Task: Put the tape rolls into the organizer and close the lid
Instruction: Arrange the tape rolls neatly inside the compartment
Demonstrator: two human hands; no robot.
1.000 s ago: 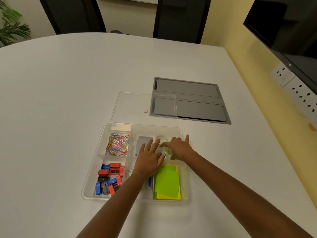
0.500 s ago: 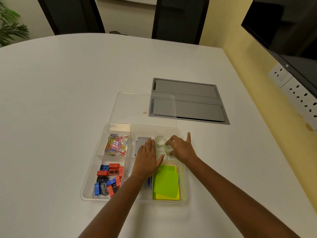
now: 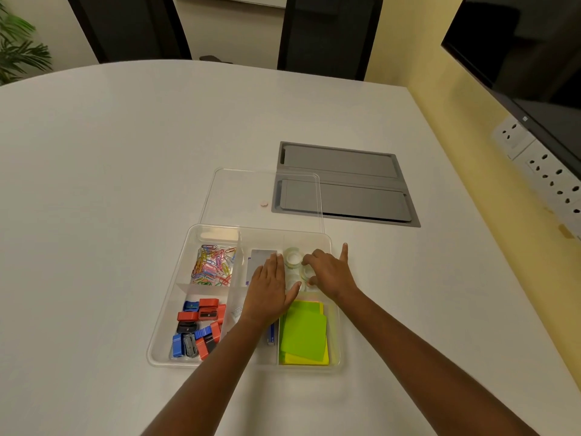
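Inside the far right compartment of the clear organizer, both hands are touching the tape rolls. Left hand is lying flat, fingers spread; right hand is curling a loose grip around them, little finger raised.

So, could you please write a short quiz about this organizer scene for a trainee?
1. True or false: the clear lid is already closed on the organizer.
2. Which compartment holds the tape rolls? A) far right B) near left C) near right
3. Fill in: the coloured paper clips lie in the far ____ compartment.

Key:
1. False. The lid lies flat on the table, behind the organizer.
2. A. Both hands, left and right, are at the rolls there.
3. left
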